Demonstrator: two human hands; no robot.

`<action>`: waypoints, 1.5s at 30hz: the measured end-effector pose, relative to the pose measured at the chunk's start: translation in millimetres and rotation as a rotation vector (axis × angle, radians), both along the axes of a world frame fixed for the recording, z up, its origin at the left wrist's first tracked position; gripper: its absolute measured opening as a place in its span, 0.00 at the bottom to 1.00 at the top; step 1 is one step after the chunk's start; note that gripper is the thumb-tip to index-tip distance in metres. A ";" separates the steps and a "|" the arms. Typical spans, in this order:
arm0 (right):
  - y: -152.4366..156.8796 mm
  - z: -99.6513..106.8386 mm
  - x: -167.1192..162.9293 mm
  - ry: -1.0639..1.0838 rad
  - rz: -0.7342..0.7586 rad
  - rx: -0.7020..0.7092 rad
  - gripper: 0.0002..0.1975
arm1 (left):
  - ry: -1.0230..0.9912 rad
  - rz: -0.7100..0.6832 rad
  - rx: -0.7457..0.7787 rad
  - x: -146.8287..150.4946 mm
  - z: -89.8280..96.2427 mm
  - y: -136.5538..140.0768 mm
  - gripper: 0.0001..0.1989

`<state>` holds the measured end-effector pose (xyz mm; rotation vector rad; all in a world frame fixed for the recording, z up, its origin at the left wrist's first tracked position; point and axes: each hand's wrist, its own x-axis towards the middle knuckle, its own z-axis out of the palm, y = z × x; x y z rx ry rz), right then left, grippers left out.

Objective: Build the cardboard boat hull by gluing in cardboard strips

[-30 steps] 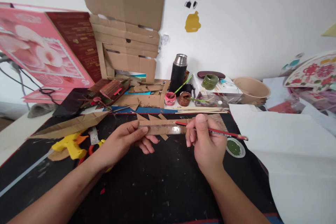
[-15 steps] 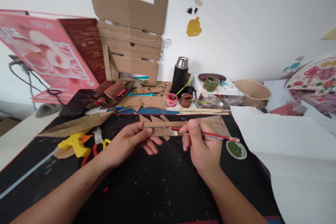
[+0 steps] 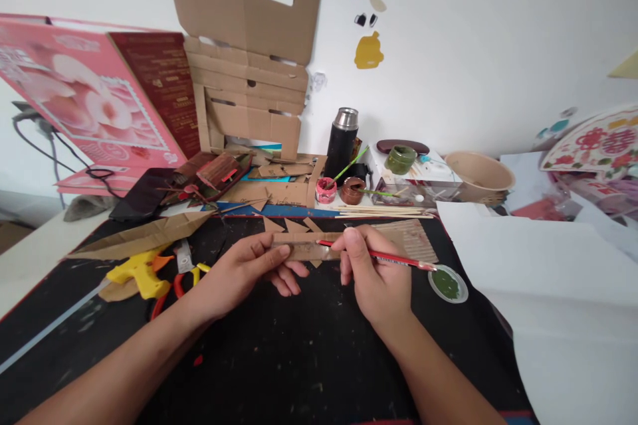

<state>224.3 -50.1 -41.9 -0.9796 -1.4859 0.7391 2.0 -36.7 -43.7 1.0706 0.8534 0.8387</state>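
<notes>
My left hand (image 3: 264,259) pinches the left end of a narrow brown cardboard strip (image 3: 302,252), thumb on top and lower fingers loosely curled. The strip has a shiny, see-through-looking patch along its face; whether a clear ruler lies on it I cannot tell. A red pencil (image 3: 399,259) is gripped in my right hand (image 3: 373,272), its tip touching or just over the strip and its butt end pointing right. Behind the strip lie cut cardboard triangles (image 3: 294,226) and a ribbed cardboard piece (image 3: 413,239), partly covered by my right hand.
To the left are a yellow glue gun (image 3: 142,273), red-and-yellow scissors (image 3: 184,272) and a long cardboard piece (image 3: 144,234). A lid of green paint (image 3: 447,283) lies at right beside white paper (image 3: 548,292). Paint jars (image 3: 353,192) and a black thermos (image 3: 341,146) stand behind.
My right hand and the pencil have shifted a little to the left along the strip. My left hand and the strip stay nearly in place.
</notes>
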 end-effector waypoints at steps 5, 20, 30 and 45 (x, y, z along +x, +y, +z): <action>2.0 -0.3 -1.2 -0.010 0.000 -0.016 0.20 | 0.006 -0.010 -0.001 -0.5 0.4 0.0 0.22; 1.1 1.5 -1.1 -0.065 0.012 -0.025 0.20 | 0.006 -0.015 0.000 -0.1 -2.2 0.4 0.21; 2.1 3.0 -1.8 -0.060 0.018 -0.058 0.21 | 0.004 -0.012 0.002 0.2 -0.5 -1.2 0.20; 2.5 2.8 -2.3 -0.035 0.021 -0.062 0.21 | 0.006 -0.012 -0.006 -0.5 -1.5 0.2 0.21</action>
